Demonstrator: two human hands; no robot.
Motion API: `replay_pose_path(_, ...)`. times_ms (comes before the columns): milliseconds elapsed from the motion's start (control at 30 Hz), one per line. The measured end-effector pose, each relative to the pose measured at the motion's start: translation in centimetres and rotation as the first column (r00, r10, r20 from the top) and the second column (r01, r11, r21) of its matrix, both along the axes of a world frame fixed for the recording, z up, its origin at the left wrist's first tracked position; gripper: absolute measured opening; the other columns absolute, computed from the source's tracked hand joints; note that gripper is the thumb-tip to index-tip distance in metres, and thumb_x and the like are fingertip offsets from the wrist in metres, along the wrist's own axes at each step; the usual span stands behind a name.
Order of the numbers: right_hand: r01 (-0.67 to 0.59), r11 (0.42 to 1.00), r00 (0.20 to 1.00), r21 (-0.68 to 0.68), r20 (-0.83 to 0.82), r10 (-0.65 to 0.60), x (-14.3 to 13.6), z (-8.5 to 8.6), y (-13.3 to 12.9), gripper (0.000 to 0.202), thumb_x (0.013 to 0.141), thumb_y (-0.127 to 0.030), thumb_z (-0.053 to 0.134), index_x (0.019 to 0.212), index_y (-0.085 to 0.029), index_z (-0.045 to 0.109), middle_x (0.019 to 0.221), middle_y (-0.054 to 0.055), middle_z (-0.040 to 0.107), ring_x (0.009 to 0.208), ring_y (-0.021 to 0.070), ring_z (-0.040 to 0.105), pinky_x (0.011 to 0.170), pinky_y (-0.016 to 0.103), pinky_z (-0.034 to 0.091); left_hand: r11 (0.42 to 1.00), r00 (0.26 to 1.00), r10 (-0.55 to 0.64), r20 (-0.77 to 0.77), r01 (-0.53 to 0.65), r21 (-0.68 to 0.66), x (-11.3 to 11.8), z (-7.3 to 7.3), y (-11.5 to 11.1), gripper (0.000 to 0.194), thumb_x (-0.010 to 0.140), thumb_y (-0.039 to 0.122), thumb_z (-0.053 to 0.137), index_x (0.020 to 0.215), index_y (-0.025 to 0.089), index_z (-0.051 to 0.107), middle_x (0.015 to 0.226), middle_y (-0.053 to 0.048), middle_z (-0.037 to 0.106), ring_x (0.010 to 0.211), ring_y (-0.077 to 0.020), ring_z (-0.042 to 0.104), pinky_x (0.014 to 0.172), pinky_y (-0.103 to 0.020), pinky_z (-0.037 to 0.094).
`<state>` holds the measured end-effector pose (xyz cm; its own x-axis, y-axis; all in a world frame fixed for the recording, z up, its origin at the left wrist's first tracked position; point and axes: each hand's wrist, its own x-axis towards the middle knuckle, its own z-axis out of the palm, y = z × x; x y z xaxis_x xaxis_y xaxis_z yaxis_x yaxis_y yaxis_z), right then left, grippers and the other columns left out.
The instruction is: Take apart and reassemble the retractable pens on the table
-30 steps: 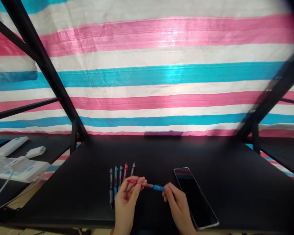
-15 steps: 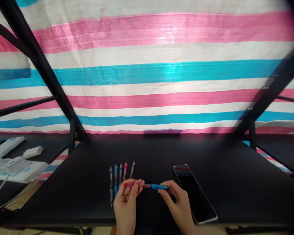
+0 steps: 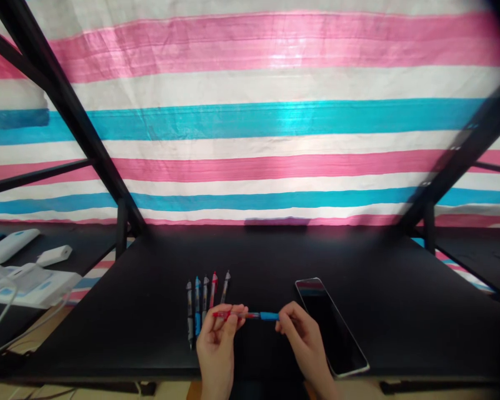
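A pen (image 3: pixel 254 315) with a red end and a blue grip lies level between my two hands above the table. My left hand (image 3: pixel 219 339) is closed on its red end, thumb laid over the barrel. At the blue end, the fingers of my right hand (image 3: pixel 300 333) pinch the pen and cover its tip. Just left of my left hand several pens lie side by side: a grey-black pen (image 3: pixel 189 314), a blue pen (image 3: pixel 198 303), another grey pen (image 3: pixel 205 294), a red pen (image 3: pixel 214 289) and a slanted clear one (image 3: pixel 225 286). My left hand hides the lower ends of some.
A phone (image 3: pixel 333 325) with a dark screen lies right of my right hand on the black table (image 3: pixel 158 300). Black metal posts (image 3: pixel 83 133) flank the table. At the far left are a white power strip (image 3: pixel 45 286), cables and a white charger (image 3: pixel 54 255). A striped sheet (image 3: pixel 275 122) hangs behind.
My right hand has slid slightly right along the pen, its fingers now closed around the blue end. The left hand keeps its hold. The view has shifted a little.
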<state>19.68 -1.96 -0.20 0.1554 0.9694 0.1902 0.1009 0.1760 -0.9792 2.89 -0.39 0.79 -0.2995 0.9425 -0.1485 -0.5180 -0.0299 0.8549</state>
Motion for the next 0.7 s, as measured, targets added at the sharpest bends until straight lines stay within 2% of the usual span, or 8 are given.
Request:
replay_pose_path(67,-0.008,1.000,1.000,0.004,-0.025,0.008,0.05,0.00,0.04,0.036,0.097,-0.048,0.057,0.079,-0.019,0.066,0.069,0.002,0.063,0.063,0.0166,0.059,0.058,0.025,0.045,1.000,1.000,0.008,-0.001,-0.008,0.004,0.00,-0.01,0.00,0.044,0.060,0.044,0.093,0.085,0.017,0.068,0.082,-0.007,0.080,0.081,-0.0240,0.078,0.072,-0.027,0.063)
replay_pose_path(200,0.026,1.000,1.000,-0.016,0.004,-0.025,0.05,-0.14,0.07,0.050,0.100,-0.050,0.051,0.061,-0.019,0.055,0.058,-0.001,0.053,0.054,0.0133,0.050,0.054,0.024,0.039,1.000,1.000,0.017,0.011,-0.017,-0.001,0.03,0.08,0.07,0.044,0.059,0.043,0.094,0.084,0.017,0.069,0.081,-0.007,0.080,0.082,-0.0242,0.078,0.072,-0.027,0.063)
replay_pose_path(267,0.036,0.999,0.999,-0.024,-0.012,-0.037,0.04,-0.21,0.06,0.039,0.097,-0.050,0.058,0.075,-0.019,0.063,0.064,-0.001,0.057,0.058,0.0143,0.052,0.056,0.024,0.040,1.000,0.999,0.026,0.019,-0.026,-0.001,0.05,0.18,0.09,0.044,0.059,0.043,0.094,0.084,0.017,0.069,0.082,-0.007,0.080,0.082,-0.0238,0.078,0.072,-0.027,0.063)
replay_pose_path(333,0.031,0.999,0.999,-0.033,-0.039,-0.032,0.05,-0.26,0.04,0.035,0.098,-0.051,0.057,0.085,-0.019,0.065,0.068,0.000,0.059,0.061,0.0153,0.054,0.057,0.024,0.041,1.000,0.999,0.031,0.028,-0.031,0.002,0.06,0.27,0.05,0.044,0.059,0.043,0.094,0.084,0.018,0.069,0.081,-0.006,0.080,0.082,-0.0232,0.078,0.072,-0.027,0.063)
replay_pose_path(467,0.016,0.999,1.000,-0.034,0.003,-0.016,0.06,-0.29,-0.02,0.047,0.100,-0.050,0.052,0.064,-0.020,0.056,0.061,-0.001,0.052,0.057,0.0139,0.049,0.056,0.025,0.038,0.999,0.999,0.031,0.026,-0.031,0.012,0.01,0.28,-0.09,0.042,0.060,0.043,0.094,0.083,0.018,0.070,0.079,-0.006,0.080,0.080,-0.0233,0.078,0.071,-0.028,0.063)
replay_pose_path(600,0.033,0.999,0.998,-0.035,-0.054,-0.035,0.02,-0.19,-0.05,0.039,0.099,-0.051,0.054,0.079,-0.019,0.063,0.065,-0.001,0.055,0.060,0.0149,0.052,0.056,0.024,0.040,0.999,0.999,0.033,0.034,-0.033,0.009,-0.04,0.18,-0.07,0.043,0.059,0.042,0.094,0.084,0.018,0.070,0.079,-0.005,0.080,0.079,-0.0227,0.078,0.071,-0.027,0.063)
replay_pose_path(700,0.007,0.999,1.000,-0.039,-0.014,-0.008,-0.02,-0.21,-0.05,0.048,0.102,-0.050,0.048,0.067,-0.019,0.060,0.061,0.000,0.055,0.057,0.0141,0.051,0.055,0.024,0.039,0.999,0.998,0.043,0.042,-0.043,0.003,-0.05,0.20,0.02,0.044,0.057,0.043,0.095,0.083,0.018,0.069,0.079,-0.005,0.080,0.080,-0.0229,0.078,0.072,-0.027,0.063)
